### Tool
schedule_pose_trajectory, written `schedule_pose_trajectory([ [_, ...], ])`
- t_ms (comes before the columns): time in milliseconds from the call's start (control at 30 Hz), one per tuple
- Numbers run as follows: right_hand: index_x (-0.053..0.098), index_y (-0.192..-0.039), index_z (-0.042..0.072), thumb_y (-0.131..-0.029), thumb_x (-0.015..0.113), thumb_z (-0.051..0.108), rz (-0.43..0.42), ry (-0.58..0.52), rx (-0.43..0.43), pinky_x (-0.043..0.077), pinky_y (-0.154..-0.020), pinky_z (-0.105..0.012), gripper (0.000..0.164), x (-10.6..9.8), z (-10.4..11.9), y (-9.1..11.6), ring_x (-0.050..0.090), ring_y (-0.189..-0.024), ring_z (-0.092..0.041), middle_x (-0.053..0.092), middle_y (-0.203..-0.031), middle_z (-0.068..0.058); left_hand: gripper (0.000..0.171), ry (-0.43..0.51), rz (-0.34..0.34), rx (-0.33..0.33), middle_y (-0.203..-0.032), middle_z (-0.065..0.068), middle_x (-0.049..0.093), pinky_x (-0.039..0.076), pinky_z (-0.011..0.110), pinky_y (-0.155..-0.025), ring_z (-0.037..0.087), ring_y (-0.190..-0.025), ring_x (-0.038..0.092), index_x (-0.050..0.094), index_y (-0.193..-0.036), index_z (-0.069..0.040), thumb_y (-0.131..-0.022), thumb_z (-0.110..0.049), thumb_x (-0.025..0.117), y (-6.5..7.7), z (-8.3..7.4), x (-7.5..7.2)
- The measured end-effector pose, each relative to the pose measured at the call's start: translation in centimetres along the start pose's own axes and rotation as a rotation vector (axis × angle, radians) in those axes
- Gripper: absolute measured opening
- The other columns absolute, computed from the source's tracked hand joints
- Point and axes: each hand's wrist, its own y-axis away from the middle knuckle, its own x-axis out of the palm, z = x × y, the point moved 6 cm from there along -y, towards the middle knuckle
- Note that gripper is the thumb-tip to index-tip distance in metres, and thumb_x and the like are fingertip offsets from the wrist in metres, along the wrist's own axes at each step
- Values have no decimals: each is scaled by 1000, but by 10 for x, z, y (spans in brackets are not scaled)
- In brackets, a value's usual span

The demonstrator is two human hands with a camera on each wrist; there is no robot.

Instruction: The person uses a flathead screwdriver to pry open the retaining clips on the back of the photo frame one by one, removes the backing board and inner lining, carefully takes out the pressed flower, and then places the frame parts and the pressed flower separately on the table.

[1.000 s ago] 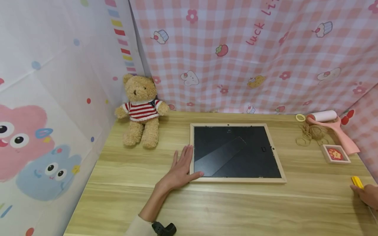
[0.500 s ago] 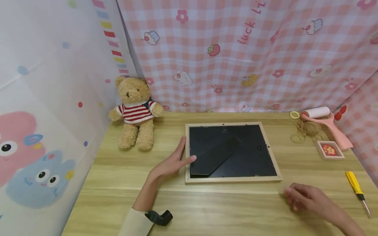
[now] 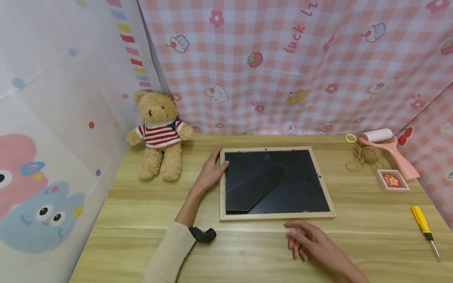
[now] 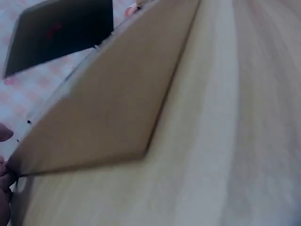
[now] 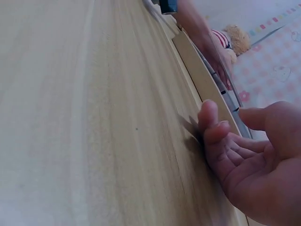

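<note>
A picture frame [image 3: 277,216] of pale wood lies face down on the table, its black backing [image 3: 301,192] and stand leg [image 3: 256,188] upward. At its left edge, my left hand [image 3: 209,173] grips the side, thumb over the top and fingers along the outside. The left wrist view shows the frame's wooden side [image 4: 108,108] close up, with the stand leg [image 4: 66,33] tilted up from the backing. My right hand [image 3: 313,243] hovers just in front of the near edge, fingers loosely bent and holding nothing; in the right wrist view a gap separates thumb and fingers.
A yellow-handled screwdriver [image 3: 421,222] lies at the right. Behind it are a small framed picture [image 3: 392,181], twine [image 3: 368,154], a pink-handled lint roller [image 3: 403,159] and a yellow ring [image 3: 350,138]. A teddy bear [image 3: 161,133] sits at the back left.
My right hand has let go of the screwdriver and moved left to the frame's near edge. My left hand has slid up along the frame's left side. The stand leg now looks slightly raised.
</note>
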Motion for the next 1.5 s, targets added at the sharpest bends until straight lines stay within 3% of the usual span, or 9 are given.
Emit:
schedule_pose_trajectory([
  [167,48,-139,-26,-120,44,13,-68,4,9,58,-55,-26,43,-5,-2,-2,70,-71,-10,70,-96,-15,61,-52,-64,19,-170,26,44,31,58,-133,44,-159,40,43,-165,3,-110,-15,60,11,-3,-4],
  [367,57,-121,-24,-119,45,11,-115,52,8,56,-53,-24,37,-20,-1,2,69,-68,-8,71,-91,-8,37,-116,-186,77,-128,21,71,53,53,-112,38,-121,67,70,-140,3,-107,-10,59,43,-4,-20],
  [600,64,-104,-15,-119,48,13,-149,197,23,52,-46,-25,35,-45,4,1,64,-58,-7,71,-79,-8,26,-290,-101,87,-92,9,62,48,35,-75,18,-81,54,79,-127,1,-108,-9,64,91,-20,-27],
  [700,65,-100,-12,-118,49,13,-165,260,27,51,-44,-26,34,-56,7,-1,63,-55,-8,71,-76,-10,24,-353,-98,195,-84,4,60,44,30,-69,12,-74,49,81,-121,1,-104,-9,67,107,-20,-20],
  [833,67,-95,-7,-117,52,11,-207,340,23,50,-43,-27,32,-72,12,-6,60,-52,-9,70,-73,-9,27,-419,-62,239,-85,5,66,49,35,-68,11,-70,50,80,-126,1,-104,-10,70,126,-26,-8],
  [967,68,-91,-4,-115,54,8,-249,412,13,47,-41,-27,30,-85,15,-15,56,-49,-9,69,-70,-7,37,-457,22,187,-105,20,77,59,52,-85,23,-84,69,70,-141,7,-107,-10,68,143,-47,3],
  [1033,68,-90,-2,-115,54,6,-268,450,4,46,-41,-27,29,-90,17,-20,56,-49,-9,69,-69,-6,44,-452,46,180,-101,19,78,60,53,-88,24,-85,70,64,-148,8,-109,-11,67,148,-49,9],
  [1233,67,-88,2,-115,55,7,-308,579,-12,49,-46,-28,30,-103,28,-37,59,-49,-10,68,-69,-5,55,-506,45,262,-62,0,56,55,52,-79,12,-60,44,51,-155,13,-110,-15,64,164,-52,28],
  [1500,61,-78,12,-115,58,19,-350,712,-134,42,-48,-27,37,-126,30,-58,52,-45,-12,59,-55,4,68,-492,70,254,-55,-12,50,51,43,-76,5,-54,37,44,-152,24,-103,-12,72,192,-71,58],
])
